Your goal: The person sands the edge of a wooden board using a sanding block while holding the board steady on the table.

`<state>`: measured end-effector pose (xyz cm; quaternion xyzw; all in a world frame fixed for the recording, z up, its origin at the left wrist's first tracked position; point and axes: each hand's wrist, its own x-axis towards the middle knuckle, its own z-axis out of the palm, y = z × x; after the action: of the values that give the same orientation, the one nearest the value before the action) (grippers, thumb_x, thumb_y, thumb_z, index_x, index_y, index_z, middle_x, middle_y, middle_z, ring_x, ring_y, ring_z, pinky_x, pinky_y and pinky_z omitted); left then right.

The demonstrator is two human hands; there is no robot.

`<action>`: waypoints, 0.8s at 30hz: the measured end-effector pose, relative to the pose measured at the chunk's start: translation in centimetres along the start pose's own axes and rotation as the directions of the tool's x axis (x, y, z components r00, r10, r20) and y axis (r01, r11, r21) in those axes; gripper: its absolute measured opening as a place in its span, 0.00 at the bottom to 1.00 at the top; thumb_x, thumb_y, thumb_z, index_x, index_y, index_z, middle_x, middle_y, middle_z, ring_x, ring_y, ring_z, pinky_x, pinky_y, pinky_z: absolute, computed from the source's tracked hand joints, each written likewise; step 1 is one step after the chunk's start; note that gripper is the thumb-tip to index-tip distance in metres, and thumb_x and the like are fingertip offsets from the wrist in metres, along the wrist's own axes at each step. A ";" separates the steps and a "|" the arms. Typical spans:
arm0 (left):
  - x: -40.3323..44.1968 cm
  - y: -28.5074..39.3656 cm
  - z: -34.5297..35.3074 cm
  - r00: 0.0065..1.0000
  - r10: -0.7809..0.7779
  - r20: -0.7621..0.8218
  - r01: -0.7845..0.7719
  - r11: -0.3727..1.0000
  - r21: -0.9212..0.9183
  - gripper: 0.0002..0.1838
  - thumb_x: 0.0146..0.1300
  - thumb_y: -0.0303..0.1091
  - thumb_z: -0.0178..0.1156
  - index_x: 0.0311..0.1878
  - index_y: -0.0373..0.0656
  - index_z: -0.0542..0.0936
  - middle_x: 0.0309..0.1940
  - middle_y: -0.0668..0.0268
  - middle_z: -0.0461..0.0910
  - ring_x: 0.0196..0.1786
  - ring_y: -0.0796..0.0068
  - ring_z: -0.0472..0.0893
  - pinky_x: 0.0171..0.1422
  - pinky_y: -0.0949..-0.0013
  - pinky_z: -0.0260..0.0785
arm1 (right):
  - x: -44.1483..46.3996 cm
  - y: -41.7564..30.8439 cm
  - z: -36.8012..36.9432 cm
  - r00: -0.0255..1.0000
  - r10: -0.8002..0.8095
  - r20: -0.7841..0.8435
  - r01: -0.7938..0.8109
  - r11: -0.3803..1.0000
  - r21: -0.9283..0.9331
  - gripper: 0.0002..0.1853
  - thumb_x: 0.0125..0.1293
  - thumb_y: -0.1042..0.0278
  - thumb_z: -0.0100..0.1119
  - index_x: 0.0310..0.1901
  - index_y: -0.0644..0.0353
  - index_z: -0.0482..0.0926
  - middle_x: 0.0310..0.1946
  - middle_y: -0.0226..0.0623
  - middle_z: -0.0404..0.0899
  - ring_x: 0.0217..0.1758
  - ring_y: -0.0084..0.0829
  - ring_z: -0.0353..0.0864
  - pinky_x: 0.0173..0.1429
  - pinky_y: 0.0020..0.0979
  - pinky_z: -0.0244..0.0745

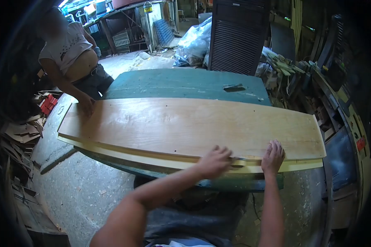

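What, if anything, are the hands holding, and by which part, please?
The left hand apparently holds a blurred slim object by one end; the right hand rests on the board.

Far left of my hands [273, 156] I see scrap wood [22, 129], and well beyond them a dark louvred panel [236, 43] beside crumpled plastic [193, 43].

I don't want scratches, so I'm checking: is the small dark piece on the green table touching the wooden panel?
Apart. The head view shows bare green tabletop between the small dark piece and the wooden panel.
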<state>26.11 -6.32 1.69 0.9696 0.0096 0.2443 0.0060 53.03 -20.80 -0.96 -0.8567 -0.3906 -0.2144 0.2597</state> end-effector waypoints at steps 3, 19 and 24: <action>3.6 2.4 1.8 0.998 -0.060 0.028 0.062 0.993 -0.100 0.26 0.67 0.40 0.64 0.68 0.48 0.82 0.49 0.62 0.76 0.55 0.63 0.74 0.61 0.55 0.65 | 0.2 1.6 0.6 0.999 0.029 -0.036 -0.022 0.985 0.171 0.22 0.83 0.54 0.45 0.57 0.61 0.84 0.65 0.47 0.82 0.73 0.49 0.74 0.79 0.50 0.62; 0.4 0.4 0.9 0.998 -0.066 0.019 0.068 0.992 -0.104 0.25 0.65 0.40 0.65 0.66 0.50 0.83 0.51 0.60 0.76 0.59 0.61 0.75 0.63 0.53 0.66 | -0.8 1.5 1.3 0.970 0.225 -0.094 -0.162 0.884 0.438 0.30 0.87 0.47 0.37 0.67 0.66 0.76 0.65 0.51 0.80 0.71 0.52 0.74 0.77 0.48 0.65; 4.5 3.4 3.0 0.994 -0.087 -0.066 0.076 0.984 -0.162 0.26 0.62 0.39 0.67 0.65 0.48 0.83 0.50 0.61 0.76 0.57 0.61 0.76 0.60 0.53 0.67 | -0.8 4.0 2.8 0.971 0.225 -0.076 -0.134 0.785 0.605 0.32 0.87 0.45 0.34 0.64 0.66 0.79 0.63 0.52 0.82 0.68 0.53 0.77 0.75 0.47 0.67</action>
<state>31.57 -9.60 1.24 0.9553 0.0300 0.2790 0.0929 56.11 -21.74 -4.72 -0.7471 -0.3349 -0.1165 0.5623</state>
